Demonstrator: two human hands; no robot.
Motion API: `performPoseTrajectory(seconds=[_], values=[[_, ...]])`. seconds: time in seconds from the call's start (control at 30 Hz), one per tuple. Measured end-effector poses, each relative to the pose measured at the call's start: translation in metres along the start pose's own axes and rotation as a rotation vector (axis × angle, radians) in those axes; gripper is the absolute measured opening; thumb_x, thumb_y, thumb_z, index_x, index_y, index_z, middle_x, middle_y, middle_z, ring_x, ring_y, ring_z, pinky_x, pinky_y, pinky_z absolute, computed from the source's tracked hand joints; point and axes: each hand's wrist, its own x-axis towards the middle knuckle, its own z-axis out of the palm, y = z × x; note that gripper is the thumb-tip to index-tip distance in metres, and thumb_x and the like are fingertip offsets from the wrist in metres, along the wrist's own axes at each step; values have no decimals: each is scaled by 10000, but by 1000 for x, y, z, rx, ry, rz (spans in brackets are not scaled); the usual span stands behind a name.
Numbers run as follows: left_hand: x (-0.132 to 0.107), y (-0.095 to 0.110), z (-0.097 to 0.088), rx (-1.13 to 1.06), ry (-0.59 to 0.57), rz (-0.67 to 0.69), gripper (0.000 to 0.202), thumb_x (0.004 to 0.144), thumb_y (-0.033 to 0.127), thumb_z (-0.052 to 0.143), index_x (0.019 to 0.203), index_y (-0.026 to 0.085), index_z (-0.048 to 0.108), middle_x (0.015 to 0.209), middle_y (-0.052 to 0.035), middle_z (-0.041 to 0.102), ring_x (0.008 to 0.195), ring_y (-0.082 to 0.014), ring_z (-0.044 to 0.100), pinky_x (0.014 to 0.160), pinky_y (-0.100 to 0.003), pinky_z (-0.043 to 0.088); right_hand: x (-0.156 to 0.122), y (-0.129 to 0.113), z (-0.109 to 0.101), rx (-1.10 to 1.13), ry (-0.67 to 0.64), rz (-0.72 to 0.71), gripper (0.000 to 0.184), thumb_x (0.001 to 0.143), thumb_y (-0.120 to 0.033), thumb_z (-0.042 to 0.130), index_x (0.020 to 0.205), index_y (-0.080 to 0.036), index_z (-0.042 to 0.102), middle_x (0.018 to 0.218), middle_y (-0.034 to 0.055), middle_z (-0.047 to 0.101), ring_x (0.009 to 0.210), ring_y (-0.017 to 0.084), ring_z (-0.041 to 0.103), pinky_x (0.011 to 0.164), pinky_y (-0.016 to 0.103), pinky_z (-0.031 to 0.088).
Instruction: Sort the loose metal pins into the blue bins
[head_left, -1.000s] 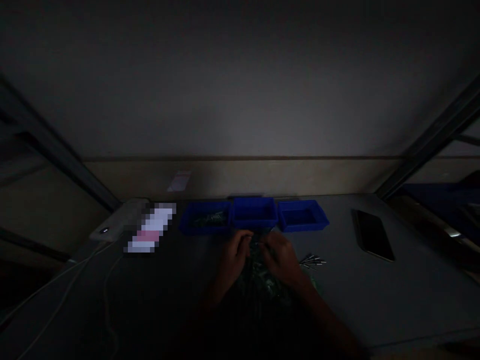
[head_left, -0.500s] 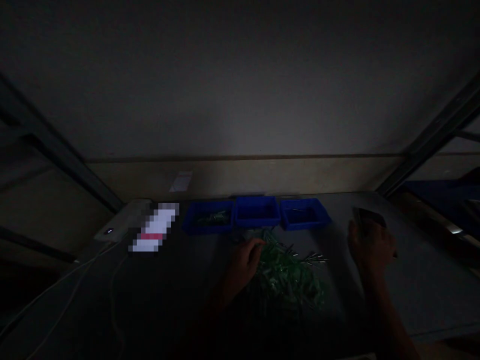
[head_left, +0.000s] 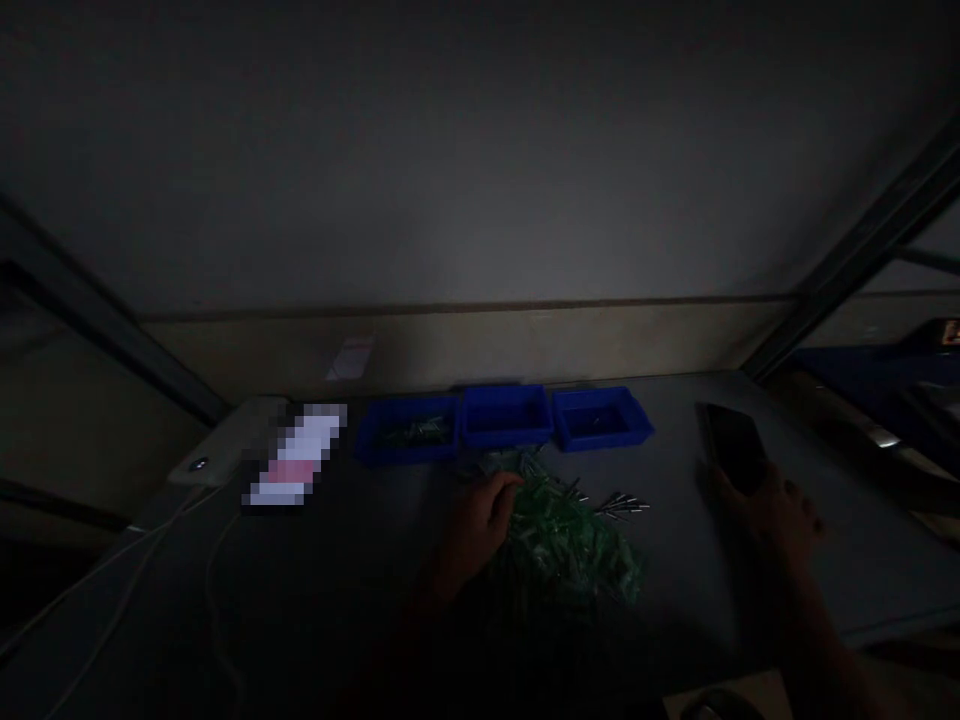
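My left hand point(head_left: 484, 515) is at the left edge of a heap of small green-wrapped pieces point(head_left: 562, 540), thumb and fingertips pressed together. Whatever it may pinch is too dark to make out. On the right, a dark phone point(head_left: 735, 445) lies on the table, its screen black. My right hand point(head_left: 776, 515) is at the phone's near end with fingers spread, the thumb by its left edge. Several bare metal pins point(head_left: 622, 505) stick out to the right of the heap.
Behind the heap stand three blue bins: a left bin point(head_left: 364, 445) with small pieces, a middle bin point(head_left: 507, 438) and a right bin point(head_left: 600, 440). A lit, pixelated screen point(head_left: 300, 455) and a white box point(head_left: 225, 440) with cables are at left. Metal posts flank the table.
My right hand has slid back toward me off the phone, its fingers spreading, and more of the phone shows. My left hand has stayed at the heap. The view has shifted slightly.
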Motion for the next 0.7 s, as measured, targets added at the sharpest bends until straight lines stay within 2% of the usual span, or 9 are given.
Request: performPoseTrajectory(seconds=[0.3,0.63,0.7], values=[[-6,12,10,16,-106,64,233,886,255,391,945,229,615,928,-6,690,867,-142,630,787,-237,443,-1,-1,-5,-58,-39,-20,808,712,-741,344,1239,-145,480,1182,216,525,1110,390,464,872,505,370],[-5,13,9,39,-150,60,247,888,261,379,951,215,613,896,-18,687,825,-146,632,767,-240,446,4,6,2,15,55,-30,680,724,-698,397,1145,-191,565,1006,194,621,961,374,556,773,521,380],[-6,14,9,50,-165,57,249,891,269,374,948,215,610,913,-21,681,847,-148,626,786,-246,443,5,6,3,65,142,-51,667,748,-681,377,1133,-172,568,969,214,616,937,375,555,742,520,379]])
